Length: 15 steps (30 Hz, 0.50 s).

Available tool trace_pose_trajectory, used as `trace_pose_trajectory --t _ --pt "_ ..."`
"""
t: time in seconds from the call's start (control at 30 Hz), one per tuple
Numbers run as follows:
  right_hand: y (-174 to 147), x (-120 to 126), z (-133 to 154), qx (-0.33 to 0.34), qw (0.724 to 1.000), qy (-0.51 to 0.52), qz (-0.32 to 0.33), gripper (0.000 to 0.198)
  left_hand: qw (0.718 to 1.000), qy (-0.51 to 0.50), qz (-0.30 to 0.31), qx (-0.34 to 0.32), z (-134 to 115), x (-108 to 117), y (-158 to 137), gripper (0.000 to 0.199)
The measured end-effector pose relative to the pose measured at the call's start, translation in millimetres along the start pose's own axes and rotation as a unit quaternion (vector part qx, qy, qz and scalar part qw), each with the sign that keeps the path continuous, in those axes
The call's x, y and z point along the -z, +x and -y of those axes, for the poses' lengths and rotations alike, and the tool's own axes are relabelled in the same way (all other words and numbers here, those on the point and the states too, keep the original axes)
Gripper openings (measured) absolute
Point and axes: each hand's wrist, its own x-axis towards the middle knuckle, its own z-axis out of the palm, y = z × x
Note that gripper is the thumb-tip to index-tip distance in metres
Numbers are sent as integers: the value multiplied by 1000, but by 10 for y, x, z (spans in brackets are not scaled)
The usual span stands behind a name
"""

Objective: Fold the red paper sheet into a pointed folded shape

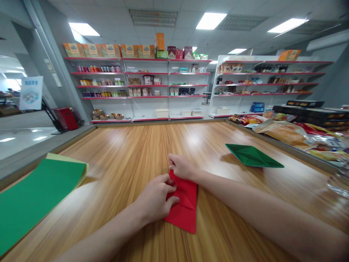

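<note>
A folded sheet of red paper (181, 218) lies on the wooden table in front of me, with crease lines and a raised flap on its upper part. My left hand (158, 196) grips the paper's left side, its thumb on the top face and its fingers curled at the flap. At the far end of the sheet, my right hand (180, 165) is closed on the paper's upper corner; its fingertips are partly hidden. To the right rests a folded green paper piece (253, 155), apart from both hands.
Green sheets (40, 193) with a yellowish one beneath lie at the table's left. Snack packets (289, 134) and dark boxes (311, 112) stand beyond the right edge. A clear plastic item (339, 182) sits at far right. Stocked shelves (147, 85) line the back.
</note>
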Motion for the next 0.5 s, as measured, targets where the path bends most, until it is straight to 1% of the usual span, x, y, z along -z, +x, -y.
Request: trace_pose_trajectory --t 0.1,0.23,0.3,0.4,0.47,0.5 --pt "-29 42 -53 -15 1000 10 -23 19 999 -31 -17 19 74 -6 9 14" --pt "-172 137 -121 -38 997 42 -57 10 996 -76 -31 32 200 -64 36 15" --pt "-219 162 -143 -41 996 63 -51 13 995 -90 -38 31 244 -90 47 16" --pt "-226 159 -154 -38 995 89 -22 14 996 -77 -41 27 288 -95 54 18" --pt "-212 150 -143 -42 995 94 -9 14 997 -57 -36 40 314 -77 54 19" --pt "-207 148 -133 -45 995 92 -6 18 997 -47 -32 51 328 -65 53 20"
